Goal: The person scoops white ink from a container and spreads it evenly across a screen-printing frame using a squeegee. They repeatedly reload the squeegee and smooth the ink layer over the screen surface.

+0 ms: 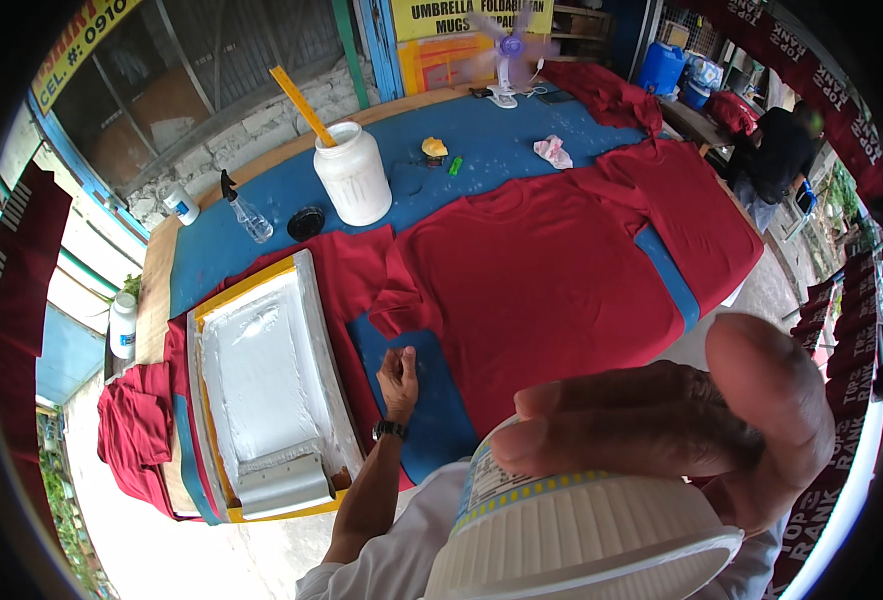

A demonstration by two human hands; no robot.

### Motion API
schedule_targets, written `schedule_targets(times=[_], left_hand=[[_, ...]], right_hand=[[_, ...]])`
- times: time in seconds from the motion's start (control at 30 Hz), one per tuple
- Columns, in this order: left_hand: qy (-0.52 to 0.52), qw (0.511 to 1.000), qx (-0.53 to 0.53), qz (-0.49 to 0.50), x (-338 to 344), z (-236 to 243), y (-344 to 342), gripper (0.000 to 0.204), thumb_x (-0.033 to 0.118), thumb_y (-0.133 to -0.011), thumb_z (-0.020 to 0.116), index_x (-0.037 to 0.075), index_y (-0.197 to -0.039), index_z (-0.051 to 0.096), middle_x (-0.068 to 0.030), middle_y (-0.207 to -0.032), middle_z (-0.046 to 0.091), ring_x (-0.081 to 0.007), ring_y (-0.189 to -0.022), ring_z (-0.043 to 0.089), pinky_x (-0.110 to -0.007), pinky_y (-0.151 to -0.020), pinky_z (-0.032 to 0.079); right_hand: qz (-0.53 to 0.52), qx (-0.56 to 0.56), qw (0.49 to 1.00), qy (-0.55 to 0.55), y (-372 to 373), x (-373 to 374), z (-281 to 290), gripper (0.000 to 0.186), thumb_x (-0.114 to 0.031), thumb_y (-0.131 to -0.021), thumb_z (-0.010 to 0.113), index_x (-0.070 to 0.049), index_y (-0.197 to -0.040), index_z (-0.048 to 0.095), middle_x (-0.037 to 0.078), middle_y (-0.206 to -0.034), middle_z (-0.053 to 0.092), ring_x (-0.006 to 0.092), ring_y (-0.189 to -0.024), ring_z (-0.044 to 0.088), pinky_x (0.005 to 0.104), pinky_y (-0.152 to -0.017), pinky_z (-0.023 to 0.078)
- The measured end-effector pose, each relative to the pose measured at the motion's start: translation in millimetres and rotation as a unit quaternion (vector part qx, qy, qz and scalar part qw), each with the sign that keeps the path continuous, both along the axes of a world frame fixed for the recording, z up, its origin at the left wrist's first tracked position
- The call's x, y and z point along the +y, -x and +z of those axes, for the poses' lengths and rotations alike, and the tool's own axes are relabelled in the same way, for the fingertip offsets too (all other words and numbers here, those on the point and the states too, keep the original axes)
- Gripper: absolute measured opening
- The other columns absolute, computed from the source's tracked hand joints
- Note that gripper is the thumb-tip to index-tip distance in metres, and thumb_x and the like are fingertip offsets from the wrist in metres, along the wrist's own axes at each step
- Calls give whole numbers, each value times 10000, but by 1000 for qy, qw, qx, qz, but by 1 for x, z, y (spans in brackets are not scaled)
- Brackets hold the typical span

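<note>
Steadying the ribbed white cup (562,540) in the foreground needs a firm hold by the right hand (687,415), half-curled around it; the left hand (397,378), loosely curled, seemingly empty, should avoid the screen-printing frame (325,350).

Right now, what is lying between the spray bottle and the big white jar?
In the head view, a round black lid lies between the spray bottle and the jar.

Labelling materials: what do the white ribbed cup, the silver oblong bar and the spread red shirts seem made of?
White ribbed cup: matte paper, foam or plastic, unclear which; pale ridged wall.
Silver oblong bar: probably metal, satin finish; soft grey sheen.
Spread red shirts: matte fabric, likely knit; soft folds.
</note>
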State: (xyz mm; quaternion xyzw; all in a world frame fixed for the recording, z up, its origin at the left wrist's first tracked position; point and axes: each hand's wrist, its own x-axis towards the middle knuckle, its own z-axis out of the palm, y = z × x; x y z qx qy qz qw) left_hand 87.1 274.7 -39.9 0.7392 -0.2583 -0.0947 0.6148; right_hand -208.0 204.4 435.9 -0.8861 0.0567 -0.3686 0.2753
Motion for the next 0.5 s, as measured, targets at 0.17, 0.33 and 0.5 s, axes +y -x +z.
schedule_targets(times=[0.17, 0.33, 0.5], left_hand=[[32, 999, -1, 24, -3, -1, 3, 502, 458, -1118, 708, 20, -902, 594, 9, -697, 419, -81, -673, 352, -323, -577, 307], [7, 999, -28, 41, -2, 10, 9, 506, 456, -1119, 707, 20, -892, 588, 13, -690, 410, -80, -667, 345, -322, -572, 301], [-1, 999, 28, 24, -2, 13, 6, 510, 444, -1118, 714, 15, -876, 580, 20, -701, 419, -77, -678, 346, -324, -576, 301]], right_hand=[[-28, -41, 998, 39, -4, 5, 0, 982, -357, -958, 878, 88, -1602, 285, 161, -996, 853, 287, -855, 844, 391, -796, 724], [-78, -72, 993, 48, -6, 16, 1, 975, -385, -950, 871, 89, -1590, 309, 131, -999, 856, 282, -877, 838, 395, -793, 718], [-72, -65, 995, 28, -3, 17, 8, 784, -410, -1015, 740, 115, -1504, 422, 155, -1038, 848, 285, -950, 825, 405, -858, 699]])
